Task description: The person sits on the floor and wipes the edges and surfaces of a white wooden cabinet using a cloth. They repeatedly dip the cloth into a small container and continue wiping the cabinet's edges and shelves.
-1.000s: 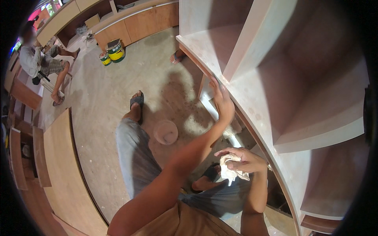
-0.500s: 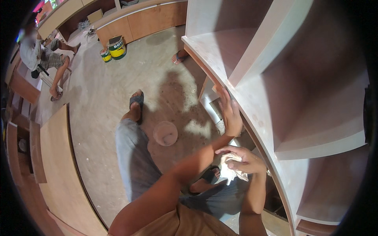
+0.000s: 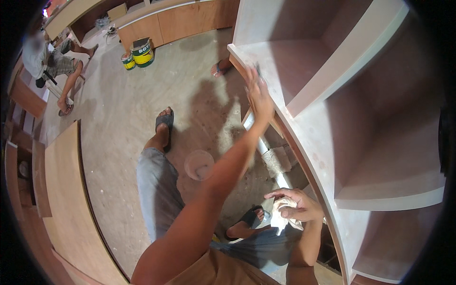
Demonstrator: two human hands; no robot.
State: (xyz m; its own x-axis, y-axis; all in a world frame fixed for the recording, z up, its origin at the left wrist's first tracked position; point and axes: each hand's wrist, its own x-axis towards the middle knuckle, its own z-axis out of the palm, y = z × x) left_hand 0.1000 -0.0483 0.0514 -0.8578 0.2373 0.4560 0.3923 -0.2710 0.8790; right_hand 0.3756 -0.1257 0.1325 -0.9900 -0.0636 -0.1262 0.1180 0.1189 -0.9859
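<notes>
Shelving of pale, unfinished board (image 3: 332, 156) fills the right of the frame, its curved front edge running from top centre down to the lower right. The person's left hand (image 3: 259, 95) reaches far out along that edge, fingers laid flat and together on the board near the top corner; whether anything lies under the palm cannot be told. The right hand (image 3: 292, 209) sits low beside the same edge, fingers curled closed around a crumpled white cloth (image 3: 281, 219), which hangs just below the knuckles and close to the shelf front.

Between the two hands, a white pipe (image 3: 266, 152) slants beneath the shelf edge, partly hidden by the outstretched left forearm. A small clear plastic cup (image 3: 199, 165) stands on the dusty concrete floor (image 3: 118, 118) near the person's knee, with sandalled feet to either side. Two paint cans (image 3: 137, 53) stand further off by a low wooden cabinet (image 3: 175, 21). A curved wooden panel (image 3: 61, 199) lies along the left. Another person (image 3: 50, 61) sits at upper left, well apart.
</notes>
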